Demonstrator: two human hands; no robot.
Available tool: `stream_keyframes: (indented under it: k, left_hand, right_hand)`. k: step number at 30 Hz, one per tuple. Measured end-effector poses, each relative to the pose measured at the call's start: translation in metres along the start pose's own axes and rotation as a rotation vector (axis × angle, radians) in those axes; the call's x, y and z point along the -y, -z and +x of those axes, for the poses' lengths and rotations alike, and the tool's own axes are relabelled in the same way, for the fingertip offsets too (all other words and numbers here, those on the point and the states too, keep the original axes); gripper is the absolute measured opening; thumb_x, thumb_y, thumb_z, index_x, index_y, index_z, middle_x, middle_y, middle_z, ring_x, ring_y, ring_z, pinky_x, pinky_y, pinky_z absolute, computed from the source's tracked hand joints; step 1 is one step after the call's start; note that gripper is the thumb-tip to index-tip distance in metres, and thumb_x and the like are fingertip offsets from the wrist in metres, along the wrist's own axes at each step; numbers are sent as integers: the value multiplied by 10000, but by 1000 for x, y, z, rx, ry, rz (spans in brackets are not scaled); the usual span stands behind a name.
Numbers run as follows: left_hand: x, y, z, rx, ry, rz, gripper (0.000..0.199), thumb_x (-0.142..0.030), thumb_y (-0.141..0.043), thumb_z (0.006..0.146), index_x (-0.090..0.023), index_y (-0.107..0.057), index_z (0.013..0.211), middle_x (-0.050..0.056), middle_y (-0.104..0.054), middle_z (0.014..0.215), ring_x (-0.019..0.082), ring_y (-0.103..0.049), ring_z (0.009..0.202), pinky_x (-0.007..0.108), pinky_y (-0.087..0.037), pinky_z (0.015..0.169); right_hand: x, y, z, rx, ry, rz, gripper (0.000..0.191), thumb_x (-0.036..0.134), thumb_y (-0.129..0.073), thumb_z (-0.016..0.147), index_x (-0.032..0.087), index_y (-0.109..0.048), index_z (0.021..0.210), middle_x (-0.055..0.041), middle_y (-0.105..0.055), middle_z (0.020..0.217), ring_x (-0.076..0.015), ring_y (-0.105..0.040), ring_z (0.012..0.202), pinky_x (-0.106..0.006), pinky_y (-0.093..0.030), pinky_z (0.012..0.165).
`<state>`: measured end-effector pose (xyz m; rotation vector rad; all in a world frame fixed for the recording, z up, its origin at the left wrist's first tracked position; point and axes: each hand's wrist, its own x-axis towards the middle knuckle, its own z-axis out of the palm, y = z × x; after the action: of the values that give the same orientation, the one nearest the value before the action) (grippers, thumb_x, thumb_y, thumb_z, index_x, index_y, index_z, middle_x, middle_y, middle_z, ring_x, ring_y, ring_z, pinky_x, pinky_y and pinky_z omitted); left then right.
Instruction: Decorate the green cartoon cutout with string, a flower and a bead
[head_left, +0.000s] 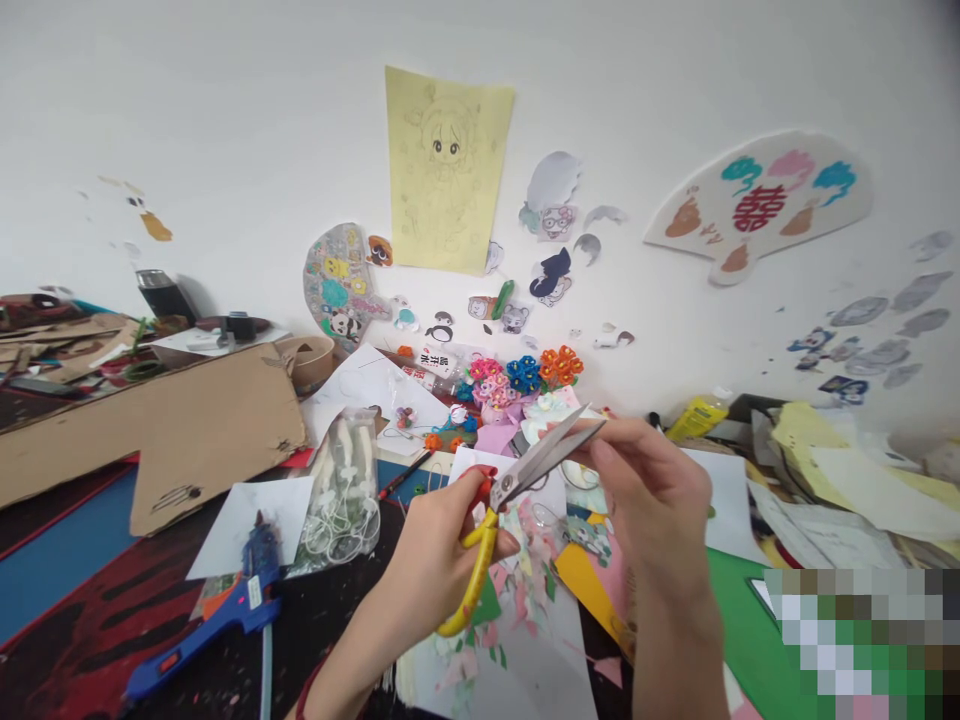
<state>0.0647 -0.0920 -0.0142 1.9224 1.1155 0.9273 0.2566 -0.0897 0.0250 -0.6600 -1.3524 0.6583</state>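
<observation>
Left hand (pixel 442 535) low center, fingers curled in a grip, thumb up top; left forearm (pixel 352 645) slants in from bottom, wrist roughly in line. Right hand (pixel 664 490) a bit higher, fingers bent and pointing left toward left hand, fingertips partly hidden; right forearm (pixel 679 640) near upright. Hands apart, both bare.

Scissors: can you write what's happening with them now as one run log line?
left hand: holds yellow-handled scissors, blades slightly apart | right hand: by blade tips, grip unclear | below: paper scraps on white sheet
</observation>
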Motion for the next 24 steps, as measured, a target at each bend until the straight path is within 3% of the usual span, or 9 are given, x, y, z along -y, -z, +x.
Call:
stream_keyframes:
  k: [6,13,24]
  left_hand:
    - [2,1,0,-6,-6,60,286,-469,-488,841,-190,-514,783,-12,-548,662,121,-384,548,257,-276,570]
    - [2,1,-1,-7,1,89,240,-419,-540,831,-185,-523,780,-2,-579,685,116,-388,561,250,-280,564]
    - [5,-1,-2,-11,-11,17,338,-465,-536,845,-183,-475,669,-40,-433,555,99,-355,513,229,-257,515]
  right_hand:
    - [1,2,-1,-12,14,-23,161,153,-644,898,244,-754,972,5,-754,940,-116,-725,892,-203,-612,823]
    - [4,3,-1,-25,3,-32,135,160,-660,881,245,-756,925,-3,-750,902,-162,-740,857,-286,-645,798]
    - [9,1,0,-32,7,0,112,164,-653,878,222,-748,890,-23,-751,876,-173,-735,831,-319,-646,763]
